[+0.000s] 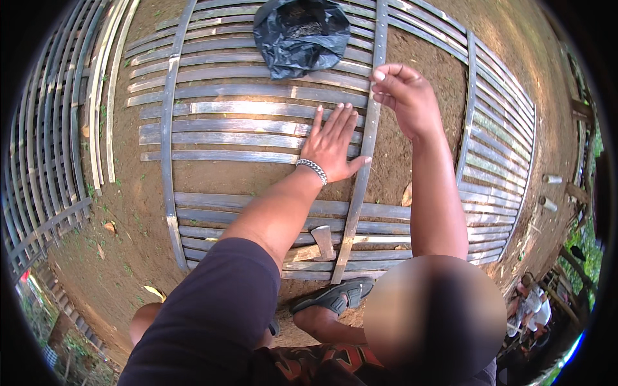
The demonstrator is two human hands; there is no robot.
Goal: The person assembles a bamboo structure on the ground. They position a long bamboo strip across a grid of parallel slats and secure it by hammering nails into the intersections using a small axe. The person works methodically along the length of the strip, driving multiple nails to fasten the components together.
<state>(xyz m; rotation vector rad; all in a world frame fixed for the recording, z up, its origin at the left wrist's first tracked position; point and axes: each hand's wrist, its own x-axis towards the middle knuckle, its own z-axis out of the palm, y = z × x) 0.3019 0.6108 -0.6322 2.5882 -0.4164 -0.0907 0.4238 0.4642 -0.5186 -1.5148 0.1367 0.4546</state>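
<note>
My left hand (329, 143) lies flat on the wooden slats (241, 137), fingers spread and thumb against a long crossbar (367, 128). A chain bracelet (312, 168) circles that wrist. Just right of the crossbar, my right hand (404, 96) is raised with thumb and fingertips pinched together; whatever is between them is too small to make out. Small dots like nail heads run along the crossbar. Beyond my hands, an open black plastic bag (301, 38) rests on the slats, with small dark pieces inside. A hatchet (324, 243) lies on the slats near my foot.
The slatted frame (170, 128) lies on bare earth, with a wide gap right of the crossbar. More slatting (502, 148) continues at the right. Another slatted panel (48, 141) and loose strips (103, 96) are at the left. My sandalled foot (331, 297) is at the near edge.
</note>
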